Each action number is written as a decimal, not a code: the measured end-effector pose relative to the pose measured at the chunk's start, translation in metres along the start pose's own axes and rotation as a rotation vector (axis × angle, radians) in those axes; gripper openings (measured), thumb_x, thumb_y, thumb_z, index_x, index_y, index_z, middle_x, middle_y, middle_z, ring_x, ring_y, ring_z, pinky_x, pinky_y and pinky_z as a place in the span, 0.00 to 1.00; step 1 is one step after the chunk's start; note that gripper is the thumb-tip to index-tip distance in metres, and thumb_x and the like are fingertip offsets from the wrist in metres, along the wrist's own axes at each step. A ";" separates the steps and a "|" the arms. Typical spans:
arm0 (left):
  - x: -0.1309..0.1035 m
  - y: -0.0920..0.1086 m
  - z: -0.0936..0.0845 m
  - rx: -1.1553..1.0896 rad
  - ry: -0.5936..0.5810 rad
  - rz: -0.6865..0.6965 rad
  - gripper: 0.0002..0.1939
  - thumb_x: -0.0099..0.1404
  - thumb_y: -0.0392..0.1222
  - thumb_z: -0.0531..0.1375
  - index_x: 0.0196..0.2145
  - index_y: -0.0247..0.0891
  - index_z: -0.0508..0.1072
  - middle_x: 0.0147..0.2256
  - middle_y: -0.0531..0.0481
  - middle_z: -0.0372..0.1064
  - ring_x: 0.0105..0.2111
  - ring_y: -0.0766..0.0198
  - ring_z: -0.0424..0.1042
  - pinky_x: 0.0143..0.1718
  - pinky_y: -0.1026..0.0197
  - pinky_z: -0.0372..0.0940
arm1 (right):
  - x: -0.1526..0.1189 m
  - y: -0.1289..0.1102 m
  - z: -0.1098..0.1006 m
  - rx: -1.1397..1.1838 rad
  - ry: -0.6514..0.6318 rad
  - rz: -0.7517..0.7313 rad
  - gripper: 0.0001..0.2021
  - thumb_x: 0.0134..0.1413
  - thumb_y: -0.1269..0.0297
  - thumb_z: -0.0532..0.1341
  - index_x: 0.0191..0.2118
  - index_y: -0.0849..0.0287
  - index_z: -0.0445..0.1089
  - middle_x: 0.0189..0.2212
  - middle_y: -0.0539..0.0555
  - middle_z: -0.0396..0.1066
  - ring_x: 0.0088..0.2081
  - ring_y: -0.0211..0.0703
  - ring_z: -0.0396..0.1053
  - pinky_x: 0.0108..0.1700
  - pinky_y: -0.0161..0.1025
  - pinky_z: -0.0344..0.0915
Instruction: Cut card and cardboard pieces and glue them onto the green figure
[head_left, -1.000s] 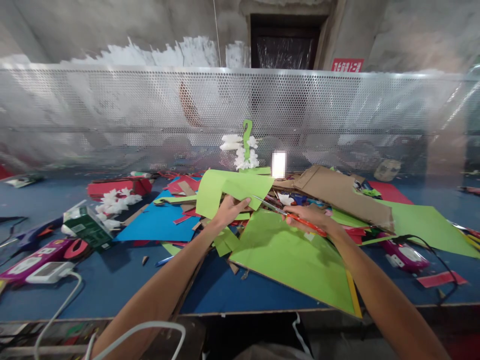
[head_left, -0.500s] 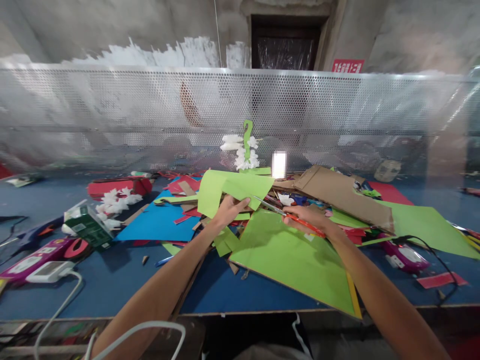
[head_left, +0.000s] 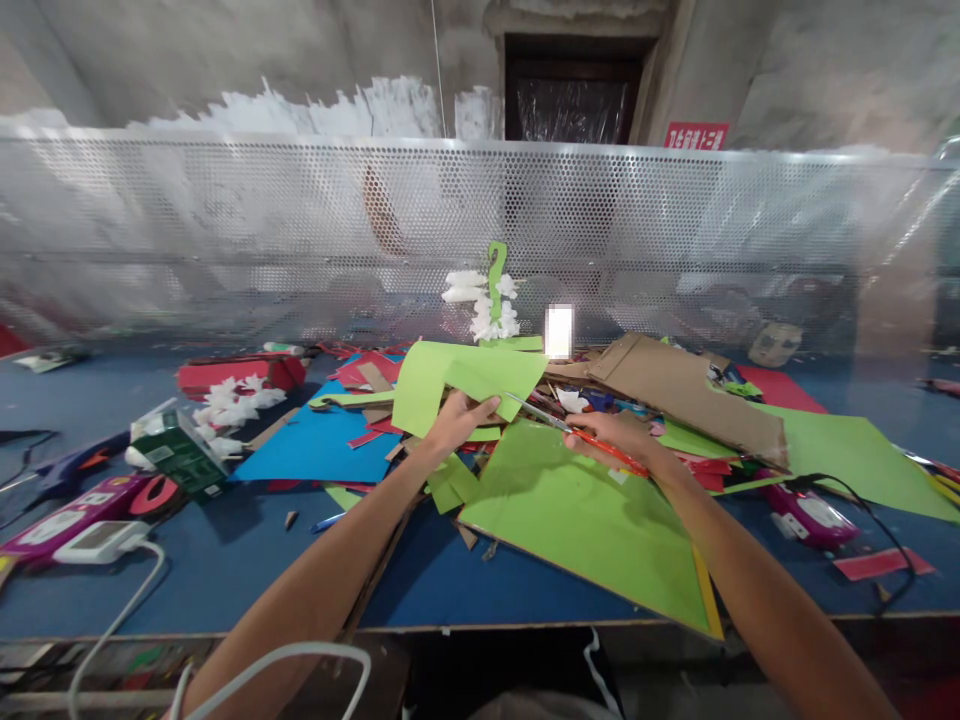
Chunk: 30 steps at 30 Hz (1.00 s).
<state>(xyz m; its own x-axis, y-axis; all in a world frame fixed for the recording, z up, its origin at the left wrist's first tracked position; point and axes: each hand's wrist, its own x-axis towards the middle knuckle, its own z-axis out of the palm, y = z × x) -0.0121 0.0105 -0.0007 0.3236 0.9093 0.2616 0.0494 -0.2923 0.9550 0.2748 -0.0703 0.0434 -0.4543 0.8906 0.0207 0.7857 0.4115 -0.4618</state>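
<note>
My left hand (head_left: pixel 458 421) pinches the lower edge of a light green paper sheet (head_left: pixel 480 372), which curls up and over to the left. My right hand (head_left: pixel 604 437) is closed round a pair of scissors with red handles (head_left: pixel 611 452). Their silver blades (head_left: pixel 536 411) point left, with the tips at the paper's lower right edge, just right of my left thumb. Whether the blades are parted is hard to see. Beneath both hands lie a green-covered board (head_left: pixel 585 525) and a heap of colored scraps.
A blue sheet (head_left: pixel 322 440) and green box (head_left: pixel 178 455) lie left, near a purple-and-white device (head_left: pixel 75 525). Behind the paper stands a green stem with white flowers (head_left: pixel 495 310). Brown cardboard (head_left: pixel 682 395) leans at right. A perforated metal screen (head_left: pixel 300 230) borders the back.
Hardly anything differs. The left part of the green paper has shifted very slightly, while both hands and the scissors stay in nearly the same place.
</note>
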 end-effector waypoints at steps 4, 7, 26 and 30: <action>0.001 -0.001 -0.001 -0.012 -0.008 -0.011 0.30 0.53 0.64 0.73 0.37 0.33 0.79 0.33 0.40 0.82 0.36 0.50 0.82 0.45 0.48 0.79 | 0.002 0.002 0.002 0.028 0.005 -0.027 0.23 0.64 0.41 0.53 0.37 0.58 0.70 0.28 0.53 0.67 0.26 0.43 0.60 0.29 0.38 0.55; 0.001 0.000 0.000 -0.033 -0.019 -0.003 0.31 0.51 0.63 0.74 0.40 0.32 0.79 0.35 0.40 0.83 0.35 0.51 0.82 0.45 0.50 0.79 | 0.001 -0.001 0.003 0.090 -0.009 -0.041 0.25 0.62 0.38 0.54 0.36 0.58 0.67 0.27 0.51 0.65 0.25 0.41 0.59 0.28 0.37 0.54; 0.001 0.000 0.002 -0.095 -0.032 -0.021 0.29 0.49 0.59 0.76 0.40 0.33 0.79 0.36 0.42 0.83 0.33 0.54 0.81 0.45 0.50 0.78 | 0.007 0.004 0.013 0.209 0.008 -0.009 0.26 0.58 0.35 0.58 0.33 0.57 0.65 0.21 0.45 0.57 0.24 0.38 0.56 0.29 0.36 0.52; 0.001 0.001 -0.003 -0.038 -0.051 0.014 0.24 0.60 0.61 0.68 0.35 0.34 0.80 0.34 0.41 0.83 0.35 0.53 0.82 0.47 0.51 0.77 | 0.002 -0.001 0.005 0.144 0.020 0.020 0.26 0.59 0.35 0.58 0.32 0.57 0.64 0.22 0.46 0.59 0.25 0.39 0.57 0.29 0.36 0.52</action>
<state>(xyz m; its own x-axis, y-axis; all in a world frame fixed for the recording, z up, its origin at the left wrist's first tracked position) -0.0146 0.0121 0.0006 0.3714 0.8889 0.2680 0.0093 -0.2922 0.9563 0.2706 -0.0705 0.0393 -0.4297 0.9026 0.0269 0.7255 0.3628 -0.5848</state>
